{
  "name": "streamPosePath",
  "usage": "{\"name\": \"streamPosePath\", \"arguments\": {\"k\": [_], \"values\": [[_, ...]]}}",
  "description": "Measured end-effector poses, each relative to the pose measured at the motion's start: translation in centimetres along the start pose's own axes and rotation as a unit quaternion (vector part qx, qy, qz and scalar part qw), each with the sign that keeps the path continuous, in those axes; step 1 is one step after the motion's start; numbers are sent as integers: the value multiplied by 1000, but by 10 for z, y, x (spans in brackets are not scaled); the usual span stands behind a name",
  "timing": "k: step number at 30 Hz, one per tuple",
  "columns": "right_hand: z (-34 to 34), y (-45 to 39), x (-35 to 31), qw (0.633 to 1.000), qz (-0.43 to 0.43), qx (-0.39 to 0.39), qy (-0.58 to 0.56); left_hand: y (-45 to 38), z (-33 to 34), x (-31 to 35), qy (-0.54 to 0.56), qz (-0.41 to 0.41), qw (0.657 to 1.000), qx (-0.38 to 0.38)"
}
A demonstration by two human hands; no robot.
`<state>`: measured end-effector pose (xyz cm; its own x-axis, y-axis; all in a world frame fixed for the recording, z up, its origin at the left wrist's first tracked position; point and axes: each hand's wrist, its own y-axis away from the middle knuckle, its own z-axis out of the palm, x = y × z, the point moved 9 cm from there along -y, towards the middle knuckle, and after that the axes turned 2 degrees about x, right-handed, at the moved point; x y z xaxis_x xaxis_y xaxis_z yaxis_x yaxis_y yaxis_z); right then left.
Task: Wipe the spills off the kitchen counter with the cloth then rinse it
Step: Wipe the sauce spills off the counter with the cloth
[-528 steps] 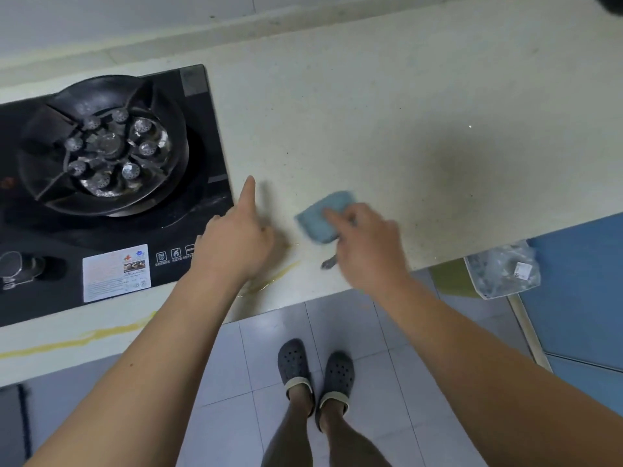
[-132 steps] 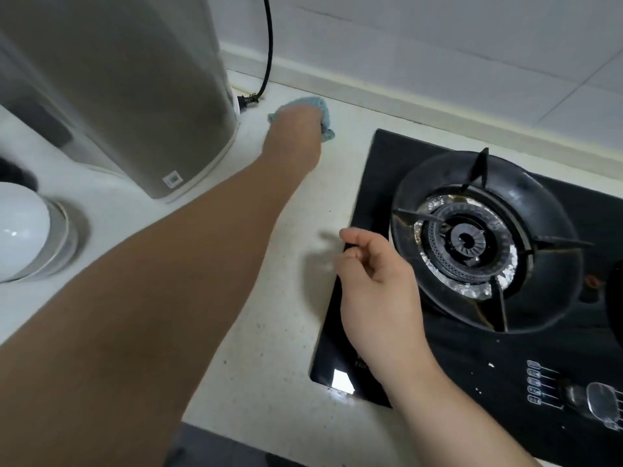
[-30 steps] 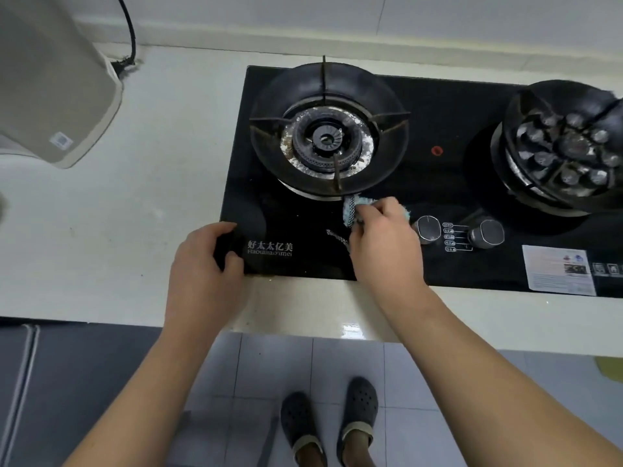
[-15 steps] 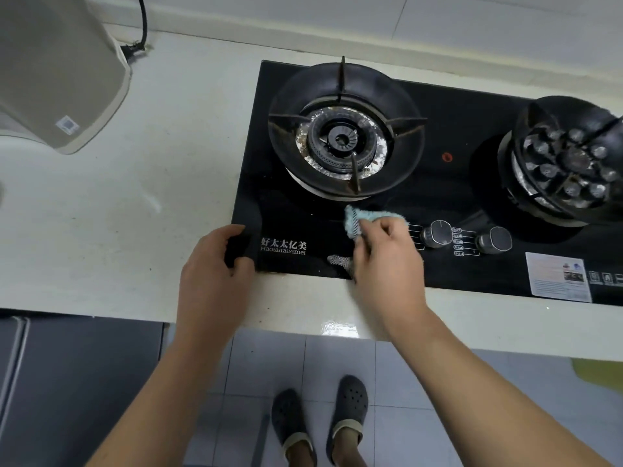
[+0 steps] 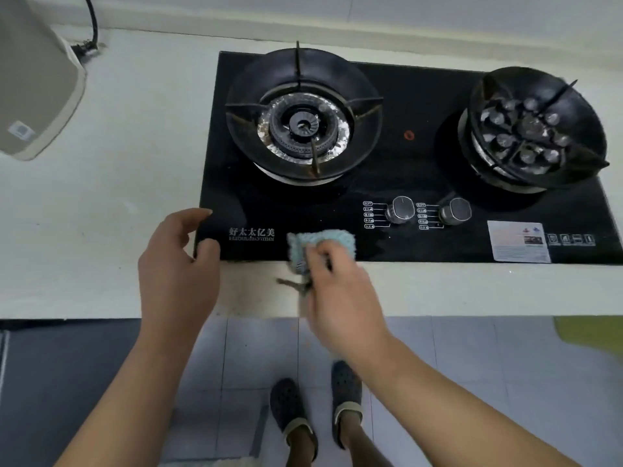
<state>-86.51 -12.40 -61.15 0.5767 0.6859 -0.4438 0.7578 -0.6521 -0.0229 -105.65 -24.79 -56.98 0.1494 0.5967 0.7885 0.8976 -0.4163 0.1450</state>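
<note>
- Two burners sit on the black glass hob [image 5: 397, 96] in front of us: the left burner [image 5: 303, 124] has a round ring with four thin pan-support prongs and pale crust round its centre, the right burner [image 5: 536, 129] a dark dished guard with knobbly caps inside.
- Two metal knobs [image 5: 399, 209] stand side by side near the hob's front edge, well right of the cloth, with white markings beside each; a white label [image 5: 519, 241] is stuck further right.
- One pale, speckled counter [image 5: 101, 197] surrounds the hob, and a beige appliance [image 5: 30, 89] with a black cord [image 5: 92, 21] stands at its far left corner.
- One cloth [image 5: 323, 242], light blue and nubbly, lies across the hob's front edge, partly on the glass and partly on the counter strip.
- Our right hand [image 5: 340, 298] grips the cloth, fingers curled over its near part; a darker strand hangs out to the left beneath it.
- Our left hand [image 5: 177, 264] hovers at the hob's front left corner, fingers loosely curved and holding nothing; whether it touches the glass we cannot tell.
- Two dark perforated clogs [image 5: 293, 412] show on the grey tiled floor below.
</note>
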Motion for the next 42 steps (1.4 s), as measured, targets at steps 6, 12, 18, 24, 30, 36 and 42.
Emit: {"name": "streamPosePath", "arguments": {"k": [6, 12, 18, 24, 30, 36, 42], "values": [[-38, 27, 67, 986, 145, 82, -4, 10, -4, 12, 12, 9, 1000, 20], [67, -18, -113, 993, -70, -44, -84, 21, -33, 9, -8, 26, 998, 60], [51, -14, -74, 988, -142, -50, -22, 51, 14, 34, 9, 31, 999, 41], [-55, 58, 122, 997, 29, 63, 17, 79, 101, 79, 14, 55, 998, -37], [-124, 120, 271, 934, 301, 191, -6, 105, 164, 113, 25, 88, 993, -70], [-61, 70, 142, 997, 23, 67, -24, 129, 200, 126, 15, 98, 993, -68], [-126, 94, 265, 988, 97, 123, 4, 158, 243, 146, 11, 97, 990, -97]]}}
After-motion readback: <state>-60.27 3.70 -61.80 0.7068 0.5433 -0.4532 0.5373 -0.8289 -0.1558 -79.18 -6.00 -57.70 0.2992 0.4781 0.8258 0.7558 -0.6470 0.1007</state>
